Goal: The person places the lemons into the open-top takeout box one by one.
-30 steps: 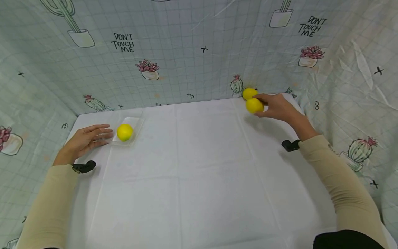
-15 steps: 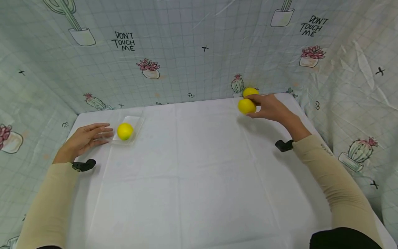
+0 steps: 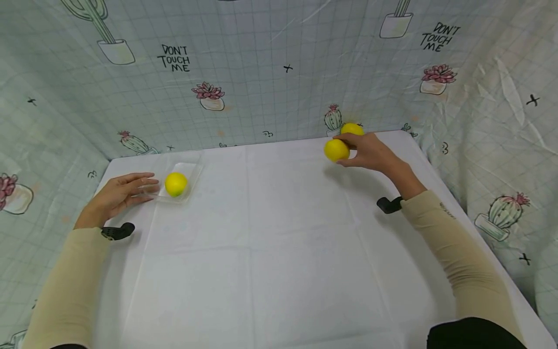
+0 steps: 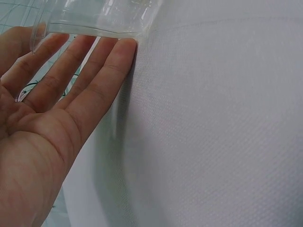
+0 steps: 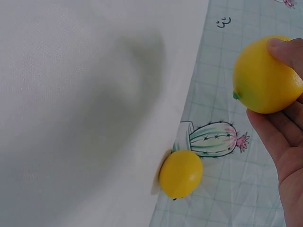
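From the head view I see the clear tray (image 3: 193, 185) cradling one lemon (image 3: 176, 184), the left hand (image 3: 119, 198) at its left side, and well to its right the right hand (image 3: 370, 152) pinching a second lemon (image 3: 336, 150) near a third lemon (image 3: 352, 129). In the left wrist view, straight, slightly spread fingers (image 4: 125, 52) touch the tray's wall. The right wrist view shows thumb and fingers around the second lemon, green-tipped.
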`<action>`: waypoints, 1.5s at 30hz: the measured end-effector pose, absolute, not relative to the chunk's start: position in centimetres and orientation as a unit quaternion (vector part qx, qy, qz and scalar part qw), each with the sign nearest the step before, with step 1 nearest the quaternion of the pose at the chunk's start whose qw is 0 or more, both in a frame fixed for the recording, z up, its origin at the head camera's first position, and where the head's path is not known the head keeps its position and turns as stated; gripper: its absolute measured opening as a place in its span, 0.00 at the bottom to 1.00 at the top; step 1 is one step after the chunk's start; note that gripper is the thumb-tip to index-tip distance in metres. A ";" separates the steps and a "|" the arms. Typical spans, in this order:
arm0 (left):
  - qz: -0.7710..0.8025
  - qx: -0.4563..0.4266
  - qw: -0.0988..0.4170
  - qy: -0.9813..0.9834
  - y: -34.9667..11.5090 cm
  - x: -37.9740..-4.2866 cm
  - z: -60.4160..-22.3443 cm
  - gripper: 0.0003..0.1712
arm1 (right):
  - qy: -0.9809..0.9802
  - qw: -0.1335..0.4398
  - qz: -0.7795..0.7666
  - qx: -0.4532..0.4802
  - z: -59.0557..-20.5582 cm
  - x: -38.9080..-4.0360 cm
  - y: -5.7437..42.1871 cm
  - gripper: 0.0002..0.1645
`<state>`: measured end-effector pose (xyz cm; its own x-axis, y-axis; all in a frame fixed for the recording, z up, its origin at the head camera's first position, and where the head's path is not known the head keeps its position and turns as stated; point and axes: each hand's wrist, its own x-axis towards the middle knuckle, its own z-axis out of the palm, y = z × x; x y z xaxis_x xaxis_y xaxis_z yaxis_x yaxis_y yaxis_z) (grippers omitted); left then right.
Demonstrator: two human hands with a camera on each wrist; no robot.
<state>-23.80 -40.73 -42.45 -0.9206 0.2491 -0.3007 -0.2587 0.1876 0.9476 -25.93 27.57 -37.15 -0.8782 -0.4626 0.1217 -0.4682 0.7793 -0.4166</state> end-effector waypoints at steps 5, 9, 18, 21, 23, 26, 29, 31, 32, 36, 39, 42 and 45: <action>0.636 -0.005 0.199 0.746 -40.7 -23.7 -42.4 0.31 | -0.936 0.013 0.240 0.257 -37.2 -25.9 27.0 0.39; 0.636 -0.005 0.200 0.745 -40.6 -23.7 -42.5 0.32 | -0.928 0.013 0.264 0.264 -37.5 -25.9 26.4 0.38; 0.632 -0.006 0.199 0.749 -40.6 -23.6 -42.5 0.34 | -0.922 0.000 0.284 0.263 -38.1 -26.0 24.6 0.40; 0.626 -0.009 0.199 0.754 -40.6 -23.6 -42.6 0.35 | -0.919 0.002 0.286 0.272 -38.5 -26.1 24.0 0.40; 0.625 -0.010 0.199 0.754 -40.6 -23.6 -42.6 0.35 | -0.915 0.006 0.291 0.278 -38.6 -26.1 23.5 0.40; 0.627 -0.010 0.198 0.753 -40.6 -23.6 -42.7 0.34 | -0.910 0.010 0.297 0.289 -39.0 -26.1 22.9 0.39; 0.630 -0.008 0.197 0.751 -40.6 -23.6 -42.8 0.32 | -0.903 0.015 0.306 0.302 -39.3 -26.2 22.2 0.39; 0.630 -0.007 0.198 0.751 -40.6 -23.6 -42.8 0.32 | -0.899 0.019 0.309 0.311 -39.5 -26.3 21.8 0.38; 0.630 -0.006 0.198 0.751 -40.6 -23.6 -42.7 0.32 | -0.897 0.022 0.311 0.314 -39.6 -26.3 21.6 0.38; 0.617 -0.002 0.196 0.762 -40.6 -23.7 -42.7 0.34 | -0.890 0.035 0.320 0.322 -39.8 -26.4 20.9 0.39; 0.607 0.000 0.193 0.771 -40.5 -23.8 -42.6 0.35 | -0.885 0.038 0.333 0.324 -39.9 -26.5 20.4 0.39; 0.598 -0.001 0.194 0.778 -40.4 -23.8 -42.6 0.36 | -0.877 0.039 0.350 0.327 -40.1 -26.7 19.8 0.39; 0.595 -0.008 0.195 0.780 -40.4 -23.7 -42.5 0.37 | -0.867 0.041 0.373 0.329 -40.4 -26.8 19.1 0.39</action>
<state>-23.69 -40.38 -42.52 -0.9239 0.2199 -0.3131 -0.2437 0.2924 0.9247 -26.76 19.11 -40.37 -0.7801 -0.5394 0.3171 -0.6012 0.5056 -0.6188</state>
